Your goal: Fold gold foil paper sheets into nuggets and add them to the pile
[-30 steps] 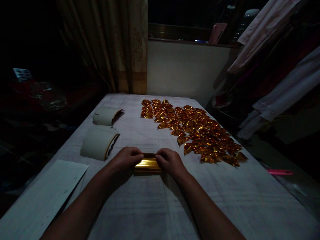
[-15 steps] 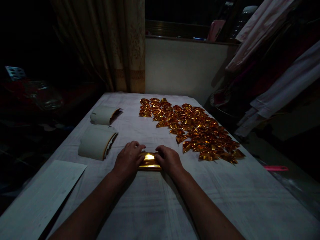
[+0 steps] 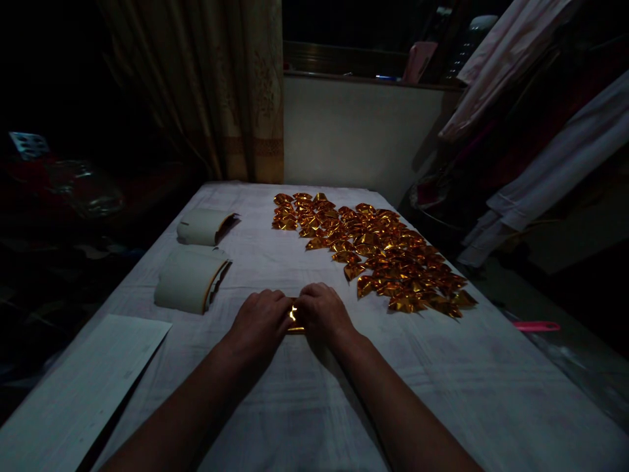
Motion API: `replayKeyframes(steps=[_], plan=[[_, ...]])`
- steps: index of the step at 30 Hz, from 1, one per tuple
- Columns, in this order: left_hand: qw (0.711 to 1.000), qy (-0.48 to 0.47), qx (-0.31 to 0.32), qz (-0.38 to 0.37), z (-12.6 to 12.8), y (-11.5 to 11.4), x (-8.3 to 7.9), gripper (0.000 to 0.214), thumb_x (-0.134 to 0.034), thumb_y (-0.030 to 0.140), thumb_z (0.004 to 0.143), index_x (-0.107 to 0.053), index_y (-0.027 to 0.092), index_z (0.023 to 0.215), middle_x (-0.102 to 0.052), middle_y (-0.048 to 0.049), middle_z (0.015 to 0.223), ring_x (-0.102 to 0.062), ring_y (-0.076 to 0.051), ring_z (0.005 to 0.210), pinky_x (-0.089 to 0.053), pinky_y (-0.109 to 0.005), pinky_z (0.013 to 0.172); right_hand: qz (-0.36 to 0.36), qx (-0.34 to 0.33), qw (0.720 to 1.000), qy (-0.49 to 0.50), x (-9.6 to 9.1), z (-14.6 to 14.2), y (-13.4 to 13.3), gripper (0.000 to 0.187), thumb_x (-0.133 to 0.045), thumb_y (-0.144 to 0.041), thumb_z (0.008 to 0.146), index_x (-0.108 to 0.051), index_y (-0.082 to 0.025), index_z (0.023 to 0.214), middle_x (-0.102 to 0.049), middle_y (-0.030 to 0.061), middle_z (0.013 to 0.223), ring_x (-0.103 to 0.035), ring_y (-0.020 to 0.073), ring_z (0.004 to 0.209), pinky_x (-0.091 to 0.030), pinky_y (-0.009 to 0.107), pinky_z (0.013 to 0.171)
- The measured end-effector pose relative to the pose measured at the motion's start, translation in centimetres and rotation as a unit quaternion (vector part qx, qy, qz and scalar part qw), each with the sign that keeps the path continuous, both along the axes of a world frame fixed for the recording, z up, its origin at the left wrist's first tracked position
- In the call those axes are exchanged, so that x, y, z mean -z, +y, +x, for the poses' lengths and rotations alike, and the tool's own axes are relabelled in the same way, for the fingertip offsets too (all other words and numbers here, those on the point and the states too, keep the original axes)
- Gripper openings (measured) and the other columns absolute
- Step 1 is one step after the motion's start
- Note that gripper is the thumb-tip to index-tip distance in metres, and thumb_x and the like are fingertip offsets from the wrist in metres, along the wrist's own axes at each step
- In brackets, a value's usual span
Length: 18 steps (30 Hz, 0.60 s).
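Observation:
A folded piece of gold foil paper (image 3: 293,316) lies on the white cloth-covered table (image 3: 442,380), almost wholly covered by my hands. My left hand (image 3: 261,320) presses on its left end with fingers curled over it. My right hand (image 3: 321,313) presses on its right end, fingers closed, touching the left hand. Only a small shiny strip of the foil shows between them. Beyond my right hand, several finished folded gold foil pieces (image 3: 378,249) lie spread in a broad band toward the table's far side.
Two curved stacks of white-backed foil sheets (image 3: 189,280) (image 3: 204,226) sit at the left. A pale sheet of paper (image 3: 83,387) lies at the near left corner. A curtain (image 3: 230,92) and wall stand behind, hanging clothes (image 3: 540,131) at right, and a pink object (image 3: 535,326) off the table's right edge.
My hands have moved toward each other over the gold foil, folding its ends in. The visible foil has shrunk from a long bar to a small strip.

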<state>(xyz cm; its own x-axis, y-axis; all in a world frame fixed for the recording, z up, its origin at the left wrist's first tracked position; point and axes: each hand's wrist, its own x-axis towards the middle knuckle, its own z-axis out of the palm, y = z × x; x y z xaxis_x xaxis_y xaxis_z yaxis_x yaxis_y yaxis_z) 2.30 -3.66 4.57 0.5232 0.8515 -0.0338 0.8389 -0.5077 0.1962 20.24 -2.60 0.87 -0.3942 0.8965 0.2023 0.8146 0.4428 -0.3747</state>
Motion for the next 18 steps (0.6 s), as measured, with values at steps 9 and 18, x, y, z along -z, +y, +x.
replayKeyframes(steps=[9, 18], plan=[[0.999, -0.044, 0.008, -0.019, -0.8, 0.1, 0.7, 0.022, -0.054, 0.033, 0.095, -0.063, 0.022, 0.112, -0.066, -0.0072, 0.112, -0.056, -0.025, 0.104, -0.04, -0.038, 0.088, -0.03, 0.0, 1.0, 0.0, 0.8, -0.4, -0.9, 0.006, -0.073, -0.024, 0.087, -0.071, -0.022, 0.092, -0.067, 0.004, 0.093, -0.058, 0.0199, 0.09, -0.038, 0.031, 0.08], [0.994, -0.102, 0.034, -0.032, -2.0, 0.3, 1.7, 0.026, -0.061, 0.041, 0.091, -0.061, 0.024, 0.111, -0.064, -0.0046, 0.112, -0.054, -0.024, 0.104, -0.038, -0.037, 0.089, 0.005, -0.005, 0.999, 0.048, 1.1, 0.5, -2.9, 0.022, -0.076, -0.036, 0.086, -0.067, -0.023, 0.1, -0.065, 0.007, 0.113, -0.056, 0.0245, 0.107, -0.037, 0.038, 0.092]])
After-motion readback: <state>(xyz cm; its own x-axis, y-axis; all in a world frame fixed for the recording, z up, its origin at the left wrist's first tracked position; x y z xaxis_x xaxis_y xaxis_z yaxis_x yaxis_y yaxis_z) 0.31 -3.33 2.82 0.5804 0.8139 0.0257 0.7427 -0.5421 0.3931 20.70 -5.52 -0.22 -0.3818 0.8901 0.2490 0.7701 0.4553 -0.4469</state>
